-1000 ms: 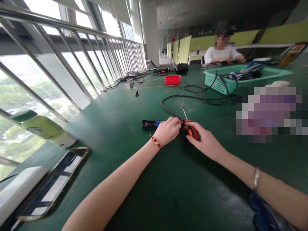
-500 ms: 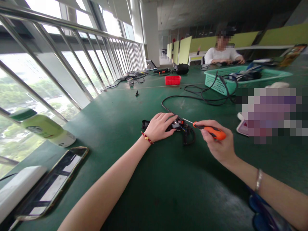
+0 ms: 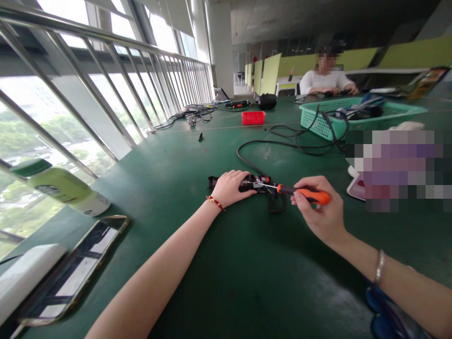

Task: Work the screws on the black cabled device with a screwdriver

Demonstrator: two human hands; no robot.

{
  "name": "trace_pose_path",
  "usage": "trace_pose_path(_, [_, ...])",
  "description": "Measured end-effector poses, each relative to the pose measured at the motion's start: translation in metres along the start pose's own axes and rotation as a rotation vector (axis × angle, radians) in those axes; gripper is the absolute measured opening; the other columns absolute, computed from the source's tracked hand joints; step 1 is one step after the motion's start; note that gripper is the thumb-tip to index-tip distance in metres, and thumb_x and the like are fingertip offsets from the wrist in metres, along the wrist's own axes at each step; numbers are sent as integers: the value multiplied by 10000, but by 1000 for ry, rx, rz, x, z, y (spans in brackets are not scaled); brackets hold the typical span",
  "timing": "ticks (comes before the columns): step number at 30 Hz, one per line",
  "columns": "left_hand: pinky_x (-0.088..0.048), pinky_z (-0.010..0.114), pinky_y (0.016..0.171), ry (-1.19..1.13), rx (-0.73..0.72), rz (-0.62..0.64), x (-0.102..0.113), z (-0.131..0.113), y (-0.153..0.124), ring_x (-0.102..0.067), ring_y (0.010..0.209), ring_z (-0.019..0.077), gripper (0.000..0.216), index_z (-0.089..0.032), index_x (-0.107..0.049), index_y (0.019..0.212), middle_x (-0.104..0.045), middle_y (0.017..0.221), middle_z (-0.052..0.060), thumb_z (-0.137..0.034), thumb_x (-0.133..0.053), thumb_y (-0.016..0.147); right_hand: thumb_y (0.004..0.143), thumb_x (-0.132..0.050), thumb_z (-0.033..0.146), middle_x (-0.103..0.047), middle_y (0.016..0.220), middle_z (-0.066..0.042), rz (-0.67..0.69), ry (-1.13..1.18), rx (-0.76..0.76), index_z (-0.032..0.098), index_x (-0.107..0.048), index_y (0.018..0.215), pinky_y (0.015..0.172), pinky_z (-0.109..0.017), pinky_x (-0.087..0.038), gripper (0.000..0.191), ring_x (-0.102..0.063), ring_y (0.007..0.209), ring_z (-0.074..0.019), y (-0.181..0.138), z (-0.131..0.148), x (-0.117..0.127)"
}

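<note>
Left hand [image 3: 231,187] pressing flat on a black opened device [image 3: 247,183] on the green worktop [image 3: 219,263], fingers extended, right hand [image 3: 319,212] fingers gripping an orange-handled screwdriver [image 3: 303,193], tip in the device

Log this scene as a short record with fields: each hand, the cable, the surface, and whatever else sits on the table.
Left hand: left hand lies over the black device, holding it on the table
Right hand: right hand grips the orange-handled screwdriver, tip at the device's open end
Cable: black cable runs from the device toward the teal basket
Surface: green table
Near left: phone, green-and-white bottle
Far: red bin; another person seated at the far end
</note>
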State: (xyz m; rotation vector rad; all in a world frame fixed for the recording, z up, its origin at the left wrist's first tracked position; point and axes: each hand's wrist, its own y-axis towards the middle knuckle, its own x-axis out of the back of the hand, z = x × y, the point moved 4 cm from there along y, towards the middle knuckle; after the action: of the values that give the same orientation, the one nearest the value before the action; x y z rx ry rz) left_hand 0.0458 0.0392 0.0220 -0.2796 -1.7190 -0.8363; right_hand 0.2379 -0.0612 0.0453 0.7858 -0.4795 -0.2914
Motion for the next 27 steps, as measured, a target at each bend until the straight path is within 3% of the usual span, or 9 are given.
trace_pose_path(9, [-451, 335, 793, 34, -17, 7, 1, -1, 0, -591, 928, 219, 543, -175, -533, 1136, -642, 1011, 63, -583, -548, 778, 819, -555, 325, -560, 719, 2, 53, 56, -70, 231, -527, 829, 563, -302, -478, 99, -577, 587, -154, 0, -5, -2])
trace_pose_path(14, [-421, 332, 795, 77, -16, -22, 3, -2, -1, -592, 937, 216, 545, -172, -533, 1124, -645, 1011, 58, -580, -571, 766, 880, -409, 437, -571, 837, -37, 131, 173, -29, 235, -551, 966, 598, -324, -501, 262, -585, 680, -177, 1, -3, -5])
trace_pose_path(20, [-401, 325, 765, 121, -35, -62, 5, -8, -1, -590, 907, 209, 507, -170, -536, 1090, -645, 992, 45, -541, -611, 753, 837, -501, 293, -599, 860, -35, 1, 10, 3, 240, -541, 939, 627, -322, -492, 122, -596, 699, -170, -1, 2, 2])
trace_pose_path(24, [-401, 328, 764, 122, -23, -67, 6, -8, -1, -591, 892, 207, 498, -167, -535, 1083, -643, 978, 45, -530, -615, 752, 774, -564, 237, -557, 829, -17, -38, 47, 26, 236, -456, 1060, 627, -337, -506, 305, -606, 663, -166, -3, -2, 3])
trace_pose_path(27, [-404, 331, 767, 116, -24, -68, 5, -8, -1, -591, 889, 209, 489, -166, -534, 1080, -642, 980, 50, -525, -610, 755, 763, -574, 222, -572, 909, -40, -58, -41, 118, 236, -491, 1018, 617, -323, -508, 269, -610, 668, -158, -3, 4, 6])
